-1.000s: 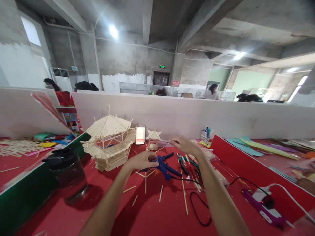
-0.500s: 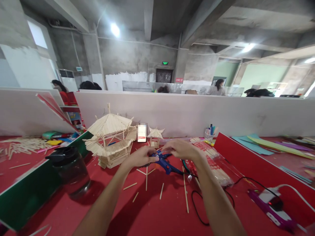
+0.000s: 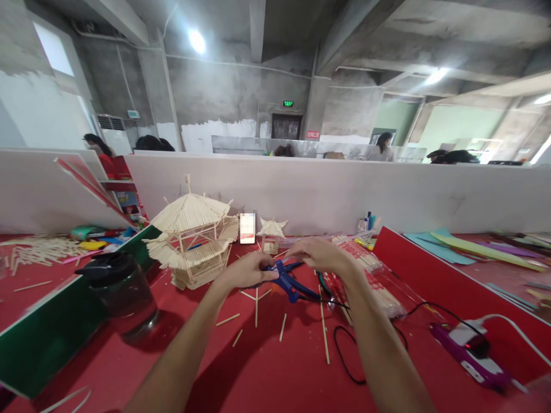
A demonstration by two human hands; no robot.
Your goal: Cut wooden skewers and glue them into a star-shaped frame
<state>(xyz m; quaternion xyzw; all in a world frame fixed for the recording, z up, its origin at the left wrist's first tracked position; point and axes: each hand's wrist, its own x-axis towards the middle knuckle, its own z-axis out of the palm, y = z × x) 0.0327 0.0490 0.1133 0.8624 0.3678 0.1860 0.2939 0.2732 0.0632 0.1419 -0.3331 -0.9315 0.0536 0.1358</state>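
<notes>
My left hand [image 3: 249, 271] is closed around a blue glue gun [image 3: 287, 281] above the red table. A dark cord runs from the glue gun toward the right. My right hand [image 3: 318, 253] hovers just right of it, palm down, its fingers bent and pinched together near the glue gun's upper side; what they hold, if anything, is too small to make out. Behind my hands stands a small stick pavilion [image 3: 272, 234]. To its left is a larger two-tiered stick pavilion [image 3: 189, 238]. Loose wooden sticks [image 3: 257, 307] lie below my hands.
A dark water bottle [image 3: 123, 298] stands at left by a green divider [image 3: 51, 338]. A phone [image 3: 247, 229] leans at the back. Packs of sticks [image 3: 374, 281], a black cable [image 3: 340, 355] and a purple power strip [image 3: 469, 358] lie right, near a red divider [image 3: 430, 275].
My view has shifted slightly, so the scene sits a little higher. My right hand's fingertips have lifted a little from the glue gun; my left hand keeps its grip on it.
</notes>
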